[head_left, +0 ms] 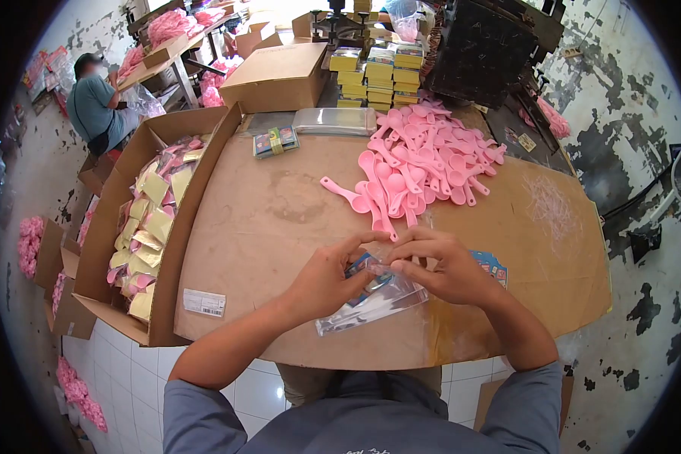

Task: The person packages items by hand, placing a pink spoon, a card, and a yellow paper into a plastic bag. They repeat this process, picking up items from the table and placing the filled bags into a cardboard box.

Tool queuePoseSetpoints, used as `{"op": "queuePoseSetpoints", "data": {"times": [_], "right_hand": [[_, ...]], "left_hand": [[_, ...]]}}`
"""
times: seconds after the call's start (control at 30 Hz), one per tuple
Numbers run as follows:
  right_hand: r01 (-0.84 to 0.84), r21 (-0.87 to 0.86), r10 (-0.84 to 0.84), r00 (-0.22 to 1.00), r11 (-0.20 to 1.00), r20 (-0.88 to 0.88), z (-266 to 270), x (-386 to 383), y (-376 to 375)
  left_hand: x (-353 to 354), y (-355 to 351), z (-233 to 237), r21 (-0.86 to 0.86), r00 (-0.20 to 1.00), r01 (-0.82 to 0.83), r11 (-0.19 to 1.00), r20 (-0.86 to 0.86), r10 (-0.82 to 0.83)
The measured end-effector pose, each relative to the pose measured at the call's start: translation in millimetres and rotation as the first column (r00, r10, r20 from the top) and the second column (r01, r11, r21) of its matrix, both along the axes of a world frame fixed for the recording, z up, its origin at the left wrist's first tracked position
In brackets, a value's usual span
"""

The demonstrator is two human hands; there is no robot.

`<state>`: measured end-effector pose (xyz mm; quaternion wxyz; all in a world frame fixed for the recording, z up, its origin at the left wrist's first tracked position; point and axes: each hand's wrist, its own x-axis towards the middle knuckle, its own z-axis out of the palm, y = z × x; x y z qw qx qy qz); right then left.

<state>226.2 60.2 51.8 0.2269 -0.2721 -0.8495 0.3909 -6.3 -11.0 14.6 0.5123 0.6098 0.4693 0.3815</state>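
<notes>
At the near middle of the table, my left hand (327,274) and my right hand (445,266) are both closed on a clear plastic bag (412,291). A blue printed card (378,280) shows between the hands, beside my left thumb and partly hidden by the fingers. Flat clear plastic (356,316) spreads over the table under them. More blue printed cards (492,266) lie just right of my right hand, partly covered by it. Beyond the fingertips is a heap of pink measuring spoons (424,163), one handle reaching close to my right fingers.
A long carton (159,318) of packed pink spoons stands left. At the back are a banded card bundle (275,142), a stack of clear bags (334,121), card stacks (378,76) and a closed box (276,72). A person (94,106) sits far left.
</notes>
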Motion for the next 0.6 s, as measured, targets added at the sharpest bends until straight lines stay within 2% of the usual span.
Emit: {"op": "queuePoseSetpoints", "data": {"times": [0.03,0.13,0.17,0.23,0.3,0.43,0.53,0.6], "right_hand": [[-0.060,0.009,0.060,0.998,0.998,0.024,3.0,-3.1,2.7],[0.134,0.146,-0.139,0.990,0.980,0.025,-4.0,-12.6,33.7],[0.158,0.375,-0.182,0.983,0.913,0.029,-11.7,-17.2,43.9],[0.167,0.762,-0.261,0.965,0.626,0.002,-31.9,-30.1,62.2],[0.165,0.766,-0.309,0.950,0.621,0.046,-49.0,-41.0,67.4],[0.168,0.691,-0.324,0.941,0.703,0.101,-51.0,-41.1,67.4],[0.201,0.652,-0.296,0.954,0.731,0.038,-43.9,-34.4,64.5],[0.173,0.527,-0.219,0.975,0.832,0.026,-31.7,-23.5,65.2]], "left_hand": [[0.5,-0.2,-0.3,0.005,1.000,-0.016,1.000,0.021,0.016],[1.5,0.5,-3.3,-0.004,0.992,-0.066,0.998,0.112,0.066],[0.8,2.3,-4.7,-0.023,0.984,-0.081,0.996,0.160,0.083],[0.4,3.8,-3.4,-0.041,0.971,-0.100,0.994,0.215,0.106],[-1.3,4.1,-0.3,-0.040,0.966,-0.112,0.993,0.228,0.118],[-4.1,6.4,-4.3,-0.034,0.958,-0.113,0.993,0.263,0.118],[-3.1,6.8,-3.3,-0.051,0.941,-0.095,0.994,0.323,0.107],[-3.0,5.8,-2.3,-0.052,0.934,-0.085,0.995,0.343,0.098]]}}
